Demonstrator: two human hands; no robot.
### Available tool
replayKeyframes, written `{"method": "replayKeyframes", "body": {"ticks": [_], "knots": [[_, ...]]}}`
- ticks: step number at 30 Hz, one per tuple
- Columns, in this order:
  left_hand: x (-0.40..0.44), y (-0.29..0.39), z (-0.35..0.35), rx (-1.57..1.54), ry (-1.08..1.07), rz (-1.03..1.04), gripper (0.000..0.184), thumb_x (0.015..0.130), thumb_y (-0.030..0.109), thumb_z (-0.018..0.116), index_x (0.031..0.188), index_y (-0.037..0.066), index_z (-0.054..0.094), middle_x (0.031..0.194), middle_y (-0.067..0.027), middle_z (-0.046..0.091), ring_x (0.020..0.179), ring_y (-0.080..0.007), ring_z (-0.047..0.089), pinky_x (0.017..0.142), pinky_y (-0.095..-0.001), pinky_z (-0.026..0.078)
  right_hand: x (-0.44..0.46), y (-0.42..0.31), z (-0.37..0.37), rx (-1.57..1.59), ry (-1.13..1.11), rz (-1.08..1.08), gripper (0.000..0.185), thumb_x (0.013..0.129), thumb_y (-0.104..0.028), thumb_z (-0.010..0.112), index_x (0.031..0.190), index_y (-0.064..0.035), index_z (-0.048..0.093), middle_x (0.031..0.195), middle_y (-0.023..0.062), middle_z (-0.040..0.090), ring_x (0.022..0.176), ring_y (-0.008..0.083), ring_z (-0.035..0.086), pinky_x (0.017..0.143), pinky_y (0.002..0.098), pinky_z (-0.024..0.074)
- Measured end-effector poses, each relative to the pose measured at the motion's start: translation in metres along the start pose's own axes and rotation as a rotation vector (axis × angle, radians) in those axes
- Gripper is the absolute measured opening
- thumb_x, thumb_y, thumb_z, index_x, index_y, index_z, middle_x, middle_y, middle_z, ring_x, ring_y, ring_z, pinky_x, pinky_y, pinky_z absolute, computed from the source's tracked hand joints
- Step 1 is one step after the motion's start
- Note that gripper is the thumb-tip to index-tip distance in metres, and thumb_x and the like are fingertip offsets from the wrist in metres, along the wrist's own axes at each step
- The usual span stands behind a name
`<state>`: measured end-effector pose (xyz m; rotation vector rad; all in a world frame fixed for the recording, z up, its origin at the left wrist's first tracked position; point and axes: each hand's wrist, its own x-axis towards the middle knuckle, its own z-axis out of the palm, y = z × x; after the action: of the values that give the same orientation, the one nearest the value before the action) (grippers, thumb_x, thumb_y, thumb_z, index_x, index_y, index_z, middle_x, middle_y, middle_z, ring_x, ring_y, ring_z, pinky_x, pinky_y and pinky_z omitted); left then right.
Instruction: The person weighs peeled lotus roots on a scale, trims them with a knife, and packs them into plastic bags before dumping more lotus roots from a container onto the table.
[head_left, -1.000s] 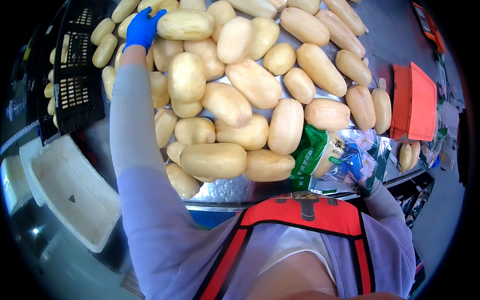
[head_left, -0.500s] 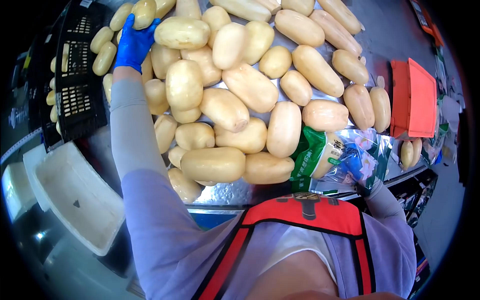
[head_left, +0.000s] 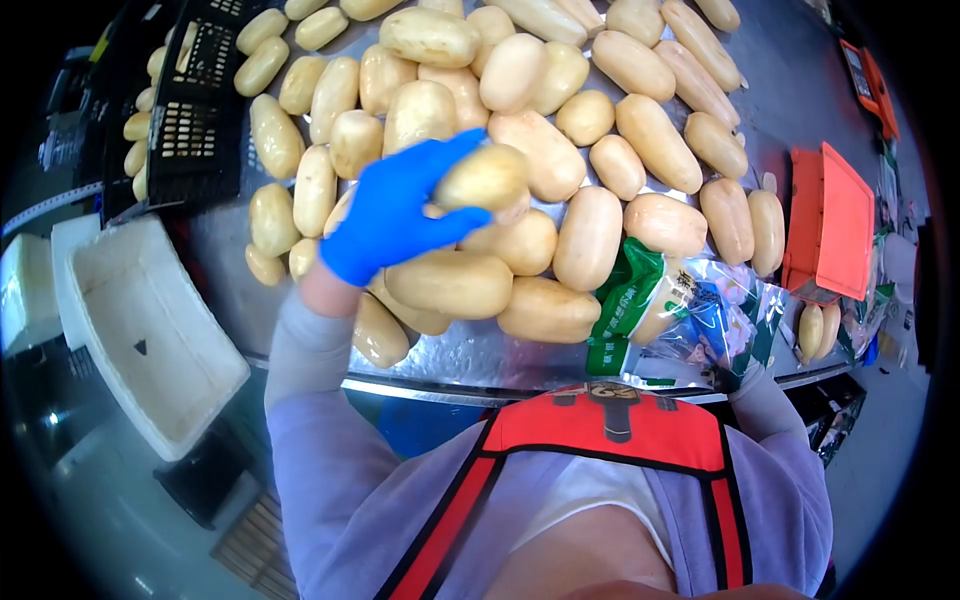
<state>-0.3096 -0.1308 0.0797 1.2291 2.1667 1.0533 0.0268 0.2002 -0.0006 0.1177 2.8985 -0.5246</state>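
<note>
My left hand (head_left: 400, 210), in a blue glove, grips a short pale-yellow lotus root piece (head_left: 485, 180) between thumb and fingers, above the other pieces. Several smooth, thick lotus root pieces (head_left: 590, 238) lie around and beneath it on the metal table (head_left: 480, 368). At the table's near edge is a clear and green printed bag (head_left: 630, 308) with a pale piece inside. My right hand (head_left: 712, 325), also in blue, shows through the bag's film; its fingers are partly hidden by the print and glare.
A black slatted crate (head_left: 195, 130) stands at the left, with a white foam box (head_left: 150, 330) below it. At the right sits a red plastic bin (head_left: 825, 225), with two small pieces (head_left: 818, 332) near it. An orange device (head_left: 870, 88) is at the far right.
My left hand has come from the far left of the pile toward the middle, now with a piece in its grip. My right hand has stayed at the bag.
</note>
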Motion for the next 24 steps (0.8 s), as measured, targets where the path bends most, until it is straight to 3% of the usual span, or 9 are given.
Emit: {"method": "replayKeyframes", "body": {"ticks": [5,7,9,14,16,19,20,22,24], "knots": [[0.029,0.006,0.053,0.287,0.083,0.124,0.058,0.077,0.027,0.067,0.127,0.007,0.046,0.108,-0.0124,0.059,0.093,-0.0232,0.06,0.08,-0.0337,0.048,0.0,-0.001,0.004,-0.001,0.02,-0.017,0.043,0.084,-0.019,0.057,0.121,-0.0008,0.048,0.107,0.0137,0.059,0.093,0.0289,0.059,0.086,0.0348,0.0458],[0.042,0.005,0.062,0.284,-0.084,0.096,0.058,0.076,0.03,0.068,0.125,0.008,0.048,0.099,-0.0116,0.061,0.083,-0.0249,0.06,0.074,-0.0337,0.049,-0.002,0.001,0.003,0.0,0.026,-0.023,0.042,0.083,-0.019,0.057,0.121,-0.001,0.048,0.107,0.0138,0.059,0.092,0.0291,0.06,0.085,0.0352,0.0461],[0.048,0.002,0.055,0.224,-0.082,0.114,0.052,0.076,0.025,0.068,0.122,0.008,0.051,0.093,-0.0088,0.062,0.077,-0.0209,0.059,0.07,-0.0308,0.049,-0.004,0.003,0.003,0.004,0.03,-0.023,0.042,0.083,-0.018,0.057,0.12,-0.0012,0.049,0.107,0.0139,0.059,0.091,0.0293,0.06,0.084,0.0356,0.0464],[0.074,-0.061,-0.022,-0.015,0.472,-0.081,0.037,0.082,0.015,0.064,0.116,0.005,0.056,0.101,-0.0035,0.061,0.086,-0.0085,0.055,0.075,-0.0238,0.046,-0.009,0.01,0.008,0.003,0.039,-0.007,0.041,0.083,-0.018,0.058,0.12,-0.0017,0.05,0.107,0.0141,0.059,0.089,0.0297,0.06,0.083,0.0366,0.0472],[0.089,-0.146,-0.07,0.114,0.711,0.033,0.044,0.077,0.021,0.069,0.113,-0.001,0.055,0.102,-0.0136,0.062,0.091,-0.0193,0.058,0.079,-0.03,0.047,-0.011,0.013,0.01,-0.016,0.052,-0.013,0.041,0.082,-0.018,0.058,0.119,-0.0018,0.05,0.107,0.0142,0.059,0.089,0.0299,0.061,0.082,0.037,0.0475],[0.091,-0.22,-0.129,0.578,0.711,-0.178,0.068,0.068,0.035,0.074,0.12,-0.001,0.05,0.112,-0.0235,0.056,0.105,-0.0369,0.053,0.092,-0.0413,0.041,-0.003,0.004,-0.003,0.133,-0.089,0.108,0.04,0.083,-0.018,0.057,0.119,-0.0031,0.05,0.106,0.0139,0.06,0.088,0.0297,0.061,0.081,0.0364,0.0479],[0.093,-0.236,-0.136,0.678,0.696,-0.246,0.073,0.068,0.037,0.074,0.124,0.0,0.046,0.117,-0.0244,0.053,0.11,-0.0374,0.049,0.095,-0.0415,0.039,-0.002,0.005,-0.002,0.134,-0.094,0.121,0.04,0.083,-0.018,0.057,0.119,-0.0031,0.05,0.106,0.0139,0.06,0.088,0.0297,0.061,0.081,0.0364,0.0479],[0.102,-0.264,-0.144,0.806,0.64,-0.314,0.083,0.068,0.04,0.074,0.131,0.002,0.037,0.128,-0.0259,0.043,0.12,-0.0381,0.04,0.1,-0.0416,0.034,-0.003,0.008,0.005,0.29,-0.274,0.455,0.039,0.084,-0.021,0.054,0.12,-0.0047,0.049,0.11,0.0148,0.057,0.098,0.0285,0.057,0.086,0.0341,0.0448],[0.112,-0.285,-0.147,0.841,0.559,-0.338,0.09,0.068,0.041,0.073,0.136,0.003,0.028,0.138,-0.026,0.03,0.128,-0.0375,0.029,0.105,-0.0403,0.028,-0.009,0.018,0.014,0.292,-0.305,0.428,0.04,0.086,-0.022,0.052,0.122,-0.004,0.047,0.116,0.0138,0.053,0.106,0.025,0.052,0.092,0.0338,0.041]]}}
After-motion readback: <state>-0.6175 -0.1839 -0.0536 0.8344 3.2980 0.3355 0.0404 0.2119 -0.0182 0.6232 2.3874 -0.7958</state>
